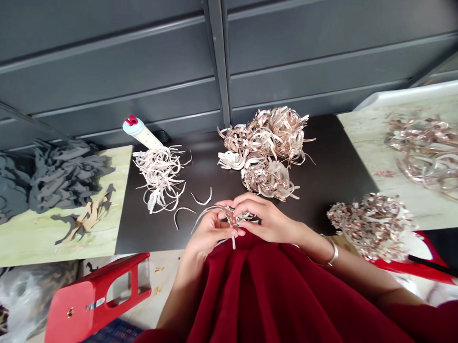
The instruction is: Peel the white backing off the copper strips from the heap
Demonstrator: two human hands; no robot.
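Observation:
Close to my body, at the table's front edge, both hands meet around a small bunch of thin rose-gold and white strips (230, 215). My left hand (212, 231) is closed on the bunch, with loose strip ends trailing out to the left and below. The fingers of my right hand (263, 218) pinch the same bunch from the other side. Two loose curved strips, one of them a pale strip (203, 198), lie just beyond my left hand. A tangled pile of white strips (159, 176) is farther left. Larger heaps of rose-gold strips (275, 135) lie ahead of my right hand.
A pale bottle with a red top (142, 133) stands at the back left. Dark grey cut pieces (64, 177) cover the left table. More strips (435, 154) lie at far right, near a shiny bundle (371, 226). A red stool (94, 301) is below left. Grey panels (135, 59) rise behind.

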